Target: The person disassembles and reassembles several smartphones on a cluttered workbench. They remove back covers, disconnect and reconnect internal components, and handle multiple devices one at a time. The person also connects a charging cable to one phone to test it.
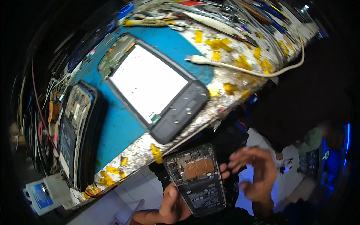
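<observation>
My left hand [172, 205] holds an opened smartphone [200, 195] below the table's near edge, its thumb along the phone's left side. The back cover is off, so the black battery, a copper-coloured patch and the circuit board face up. Fingertips show at the phone's right edge. To the right of it my right hand [260, 174] hovers with bent fingers, the thumb apart from them and nothing visible between. On the blue mat [112, 129] lies a larger device frame [180, 108] with a bright white panel and a bare board at its far end.
At the left, another opened phone [73, 131] lies on a dark case. A white cable [255, 73] curves along the table's right side. Yellow tape scraps [217, 45] and several hand tools [217, 26] cover the far part. A small clear box [43, 195] sits at the near left corner.
</observation>
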`<state>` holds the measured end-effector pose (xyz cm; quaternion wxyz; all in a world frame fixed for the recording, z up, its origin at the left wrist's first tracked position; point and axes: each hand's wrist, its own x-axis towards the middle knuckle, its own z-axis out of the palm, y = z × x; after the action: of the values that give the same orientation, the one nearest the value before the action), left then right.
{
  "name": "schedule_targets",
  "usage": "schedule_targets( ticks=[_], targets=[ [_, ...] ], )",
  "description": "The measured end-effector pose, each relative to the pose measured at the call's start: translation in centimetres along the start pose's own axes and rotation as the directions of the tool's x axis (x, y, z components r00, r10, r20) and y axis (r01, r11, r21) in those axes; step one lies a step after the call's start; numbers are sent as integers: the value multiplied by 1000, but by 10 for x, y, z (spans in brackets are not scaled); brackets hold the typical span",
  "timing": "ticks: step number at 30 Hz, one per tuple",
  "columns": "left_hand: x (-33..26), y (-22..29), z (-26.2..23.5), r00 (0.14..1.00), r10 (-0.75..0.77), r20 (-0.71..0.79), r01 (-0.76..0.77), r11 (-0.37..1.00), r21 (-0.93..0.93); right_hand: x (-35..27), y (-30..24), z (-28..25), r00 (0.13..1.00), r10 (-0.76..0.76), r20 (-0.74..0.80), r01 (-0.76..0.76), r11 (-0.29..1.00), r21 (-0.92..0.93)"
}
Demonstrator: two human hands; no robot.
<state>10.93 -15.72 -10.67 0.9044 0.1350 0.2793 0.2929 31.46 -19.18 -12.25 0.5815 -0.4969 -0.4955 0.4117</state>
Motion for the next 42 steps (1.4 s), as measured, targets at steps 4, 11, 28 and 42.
schedule_targets(
  ticks=[4, 11, 28, 42],
  targets=[
    [18, -1, 11, 998, -19, 56, 28, 986, -164, -44, -16, -2, 926, 366, 99, -374, 923, 89],
    [41, -3, 19, 979, -28, 201, -1, 990, 144, -72, -8, 9, 938, 339, -69, -327, 934, 145],
    [29, -5, 19, 990, -108, 91, 77, 951, 300, -13, -6, 1, 979, 184, -88, -171, 975, 142],
    [16, -11, 4, 1000, -14, -26, 24, 912, 410, -2, -2, 21, 966, 243, -90, -224, 957, 182]
  ],
)
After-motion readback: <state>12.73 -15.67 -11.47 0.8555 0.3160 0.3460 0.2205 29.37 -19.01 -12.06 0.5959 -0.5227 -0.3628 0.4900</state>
